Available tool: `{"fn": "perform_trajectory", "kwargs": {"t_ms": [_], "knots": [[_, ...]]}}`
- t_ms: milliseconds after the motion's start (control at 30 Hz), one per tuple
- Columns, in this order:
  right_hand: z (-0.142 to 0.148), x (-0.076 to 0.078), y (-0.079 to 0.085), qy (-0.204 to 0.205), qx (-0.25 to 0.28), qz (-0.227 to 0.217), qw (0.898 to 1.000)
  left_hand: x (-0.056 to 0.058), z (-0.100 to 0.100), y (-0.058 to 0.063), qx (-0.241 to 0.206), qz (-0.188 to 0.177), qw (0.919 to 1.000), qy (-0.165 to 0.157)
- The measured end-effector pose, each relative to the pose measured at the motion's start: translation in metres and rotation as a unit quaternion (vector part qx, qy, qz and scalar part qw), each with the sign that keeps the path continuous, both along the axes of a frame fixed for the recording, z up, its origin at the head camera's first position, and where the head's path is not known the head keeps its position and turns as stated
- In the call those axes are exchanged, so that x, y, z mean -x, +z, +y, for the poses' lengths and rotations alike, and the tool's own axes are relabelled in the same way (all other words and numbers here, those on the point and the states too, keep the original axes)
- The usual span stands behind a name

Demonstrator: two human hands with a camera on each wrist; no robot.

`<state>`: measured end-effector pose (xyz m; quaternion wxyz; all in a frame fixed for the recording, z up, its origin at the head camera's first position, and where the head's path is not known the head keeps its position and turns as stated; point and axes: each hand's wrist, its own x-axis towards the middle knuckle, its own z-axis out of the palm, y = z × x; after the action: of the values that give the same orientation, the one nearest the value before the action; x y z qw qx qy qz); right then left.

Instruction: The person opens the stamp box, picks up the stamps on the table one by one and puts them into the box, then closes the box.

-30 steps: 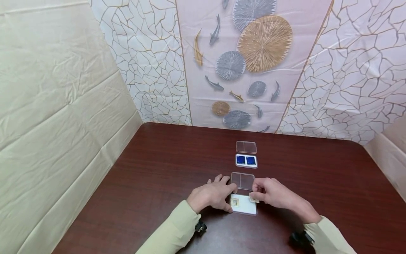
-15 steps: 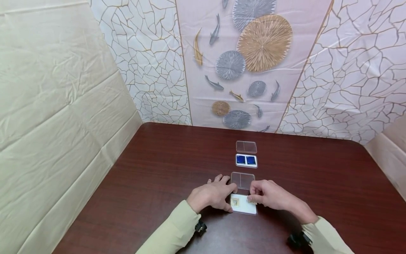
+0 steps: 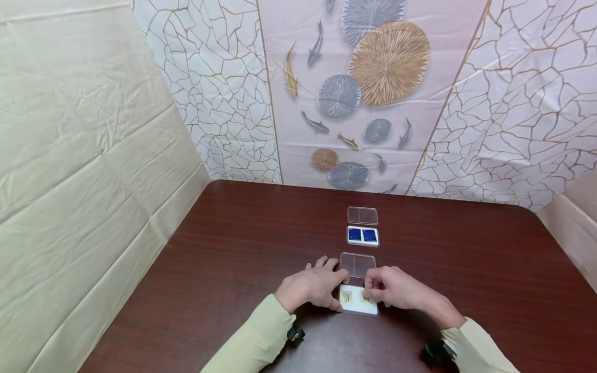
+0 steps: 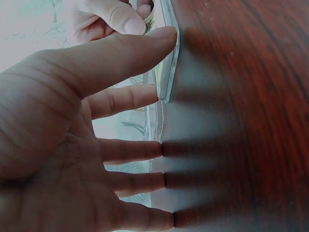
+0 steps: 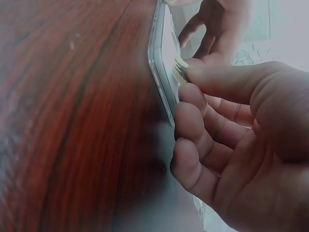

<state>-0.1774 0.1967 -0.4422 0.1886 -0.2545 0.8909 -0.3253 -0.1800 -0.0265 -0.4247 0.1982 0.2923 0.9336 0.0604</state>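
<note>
A clear flat case with a white insert [image 3: 356,305] lies on the table. My left hand [image 3: 311,286] is spread at its left side, thumb and index finger touching the case's edge, the other fingertips on the table. On the insert's left half sits a small cream square with a printed picture [image 3: 346,297]. My right hand [image 3: 396,289] pinches a second small stamp-like square [image 5: 180,70] between thumb and index finger, over the insert's right half. The fingertips hide part of this square. Behind the case lies a clear lid [image 3: 356,264], partly covered by my right fingers.
Farther back on the dark red wooden table [image 3: 261,223] lies another case holding two blue squares [image 3: 361,235]. Its clear lid [image 3: 362,215] rests just behind it. A patterned cloth [image 3: 298,129] hangs at the table's far edge.
My right hand has moved slightly left and toward me, carrying the small square from the insert's right edge onto its right half. The left hand stays put.
</note>
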Motion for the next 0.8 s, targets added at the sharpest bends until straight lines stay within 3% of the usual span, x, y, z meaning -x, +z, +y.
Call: {"fn": "perform_trajectory", "kwargs": {"t_ms": [333,800], "knots": [[-0.0046,-0.0012,-0.0027,0.004,-0.013,0.062,0.998,-0.0003,0.0000,0.0016,0.000,0.005,1.0000,-0.001],[-0.0071,-0.0014,-0.0008,-0.003,-0.028,0.070,0.997,0.0006,-0.0008,0.0007,-0.003,0.002,1.0000,-0.001]]}}
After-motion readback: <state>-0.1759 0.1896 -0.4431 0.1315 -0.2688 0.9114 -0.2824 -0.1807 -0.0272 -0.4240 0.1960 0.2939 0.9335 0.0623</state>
